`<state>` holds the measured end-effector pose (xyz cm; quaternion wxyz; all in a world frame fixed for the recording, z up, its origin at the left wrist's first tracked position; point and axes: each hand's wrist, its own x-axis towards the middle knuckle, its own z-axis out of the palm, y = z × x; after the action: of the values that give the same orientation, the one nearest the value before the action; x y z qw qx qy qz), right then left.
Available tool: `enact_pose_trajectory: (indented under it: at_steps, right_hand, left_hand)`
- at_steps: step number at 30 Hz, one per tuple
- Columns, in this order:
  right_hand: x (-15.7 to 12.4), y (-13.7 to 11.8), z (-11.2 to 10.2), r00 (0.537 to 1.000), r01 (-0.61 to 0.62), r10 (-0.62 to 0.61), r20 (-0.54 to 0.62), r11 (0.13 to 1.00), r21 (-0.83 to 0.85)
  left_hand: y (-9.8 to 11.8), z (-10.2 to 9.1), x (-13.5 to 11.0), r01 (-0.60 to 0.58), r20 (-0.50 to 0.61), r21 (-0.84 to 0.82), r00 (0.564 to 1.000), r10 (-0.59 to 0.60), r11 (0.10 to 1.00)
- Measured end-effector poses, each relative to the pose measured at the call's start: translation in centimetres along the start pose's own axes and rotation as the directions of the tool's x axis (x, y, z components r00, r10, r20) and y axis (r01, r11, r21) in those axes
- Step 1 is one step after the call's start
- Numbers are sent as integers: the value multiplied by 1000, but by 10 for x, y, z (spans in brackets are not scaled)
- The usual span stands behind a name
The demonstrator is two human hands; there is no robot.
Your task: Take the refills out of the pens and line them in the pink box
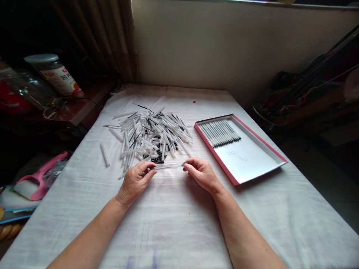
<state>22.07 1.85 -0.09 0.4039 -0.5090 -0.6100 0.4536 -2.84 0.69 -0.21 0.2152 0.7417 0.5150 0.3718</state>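
Note:
Over the near edge of the pile, a thin, translucent pen barrel (164, 167) stretches out from my left hand (137, 178), whose thumb and fingers are closed on it. My right hand (200, 172) pinches the far end of a slim pen refill (179, 164) in line with the barrel. How far the two overlap is too fine to make out. Just beyond my hands lies a loose heap of pen parts (151, 130): whitish barrels, dark-tipped refills and small black pieces. A single barrel (104, 154) rests apart, left of the heap.
A shallow pink-edged box lid (260, 160) at the right holds a neat row of pens (220, 133). A white cloth (174, 231) covers the table. At far left are a lidded jar (60, 74), glasses (52, 110) and a pink-handled tool (42, 179).

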Motion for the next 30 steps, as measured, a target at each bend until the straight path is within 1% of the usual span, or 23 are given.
enact_pose_trajectory:
  at_steps: [2,5,8,15,17,20,22,25,27,30]
  right_hand:
    - [1,0,0,1000,-28,28,1,999,31]
    - [1,0,1,997,-79,80,-7,993,85]
    - [2,1,2,994,-102,106,-17,984,145]
    - [4,4,6,993,-97,107,-38,972,215]
    - [4,4,7,996,-86,92,-15,969,234]
    - [1,2,6,998,-68,67,12,974,217]
    - [-2,1,4,997,-71,73,-1,976,208]
    - [-7,0,-1,987,-117,136,-82,972,205]
    - [-10,0,-5,974,-150,183,-137,964,221]
    - [-12,1,-9,963,-148,201,-179,951,273]
  left_hand:
    - [0,1,-1,-14,-4,12,1000,14,1000]
    - [1,4,-1,-64,-7,52,998,64,997]
    - [1,6,-1,-110,4,89,994,110,990]
    - [2,10,-1,-194,23,229,981,194,954]
    - [6,12,-2,-218,49,254,976,213,942]
    - [12,13,3,-271,108,262,962,251,926]
    - [14,10,10,-292,126,269,955,267,918]
    - [10,2,27,-258,95,346,966,240,902]
    - [4,-5,40,-210,97,448,978,186,869]
    - [-2,-11,55,-141,195,609,981,25,780]
